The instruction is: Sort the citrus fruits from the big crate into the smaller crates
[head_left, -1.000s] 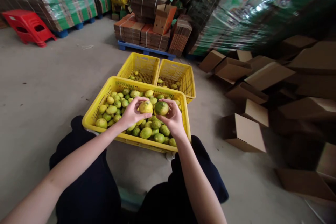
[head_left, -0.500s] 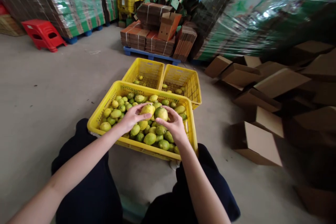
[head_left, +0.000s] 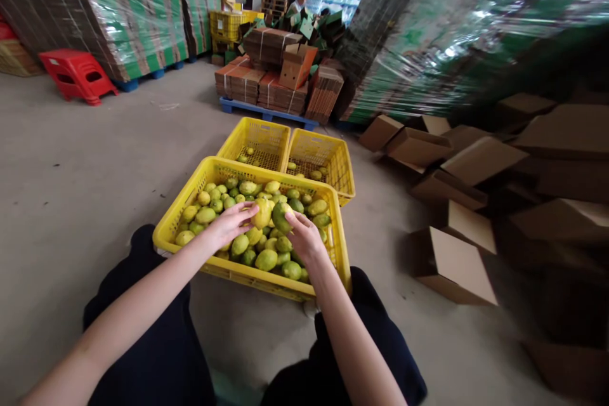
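A large yellow crate (head_left: 185,193) full of yellow and green lemons stands in front of my knees. Above its middle, my left hand (head_left: 233,224) grips a yellow lemon (head_left: 261,213) between thumb and fingers. Close to its right, my right hand (head_left: 304,236) is closed on a greener lemon (head_left: 282,217). The two held fruits are side by side over the pile. My right fingers are partly hidden behind the fruit and hand.
Two smaller yellow crates (head_left: 259,127) (head_left: 318,139) with few lemons stand behind. Cardboard boxes (head_left: 461,263) lie at the right. A red stool (head_left: 78,75), wrapped stacks and a blue pallet (head_left: 266,114) are farther back, with a person (head_left: 299,3) beyond.
The view has shifted, with the crates now slightly lower and farther left. The greener lemon has turned in my right hand. Both hands still hold their fruit.
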Demonstrator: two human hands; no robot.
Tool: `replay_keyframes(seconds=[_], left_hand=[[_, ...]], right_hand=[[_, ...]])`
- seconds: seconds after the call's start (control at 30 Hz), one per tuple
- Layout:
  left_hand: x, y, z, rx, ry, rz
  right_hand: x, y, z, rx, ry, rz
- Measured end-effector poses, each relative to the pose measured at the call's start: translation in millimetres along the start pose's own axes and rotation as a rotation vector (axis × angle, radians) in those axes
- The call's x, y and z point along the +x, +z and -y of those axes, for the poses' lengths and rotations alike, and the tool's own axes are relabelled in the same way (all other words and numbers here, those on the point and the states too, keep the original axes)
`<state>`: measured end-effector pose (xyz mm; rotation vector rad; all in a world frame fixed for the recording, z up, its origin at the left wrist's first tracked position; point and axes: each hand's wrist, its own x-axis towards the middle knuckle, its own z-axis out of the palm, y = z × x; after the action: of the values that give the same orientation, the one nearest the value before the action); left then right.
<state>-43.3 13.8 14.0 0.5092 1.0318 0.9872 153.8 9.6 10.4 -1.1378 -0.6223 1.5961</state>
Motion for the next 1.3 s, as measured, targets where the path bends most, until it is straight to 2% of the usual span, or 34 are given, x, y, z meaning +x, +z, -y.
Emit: replay_keyframes(seconds=[0.13, 0.43, 0.5, 0.63, 0.8, 0.93, 1.1, 1.2, 1.3], left_hand=[[1, 3.4, 2, -0.078, -0.020, -0.010], [6, 8.9, -7, -0.135, -0.013, -0.150], [7, 9.4, -6, -0.139, -0.011, -0.133], [5, 14.1, -2, -0.048, -0.001, -0.013], [3, 27.1, 6, 0.038, 0.061, 0.037], [9, 41.0, 11, -0.067, -0.045, 0.036], [21, 52.8, 11, -0.226, -0.159, 0.038], [27, 53.8, 10, -0.310, -0.195, 0.037], [29, 53.7, 9, -0.382, -0.188, 0.108]], right_hand=[[1, 1, 1, 0.060, 0.092, -0.031], [2, -3, 1, 0.085, 0.119, -0.047], [2, -2, 0, 0.087, 0.124, -0.016], [0, 5, 0, 0.012, 0.117, 0.045], [-7, 15, -1, -0.064, 0.007, 0.109], [-9, 18, -5, -0.194, -0.131, 0.062], [-3, 16, 0, 0.006, -0.148, -0.175], [-4, 14, 10, 0.127, -0.121, -0.158], [-9, 14, 16, 0.222, -0.044, -0.123]])
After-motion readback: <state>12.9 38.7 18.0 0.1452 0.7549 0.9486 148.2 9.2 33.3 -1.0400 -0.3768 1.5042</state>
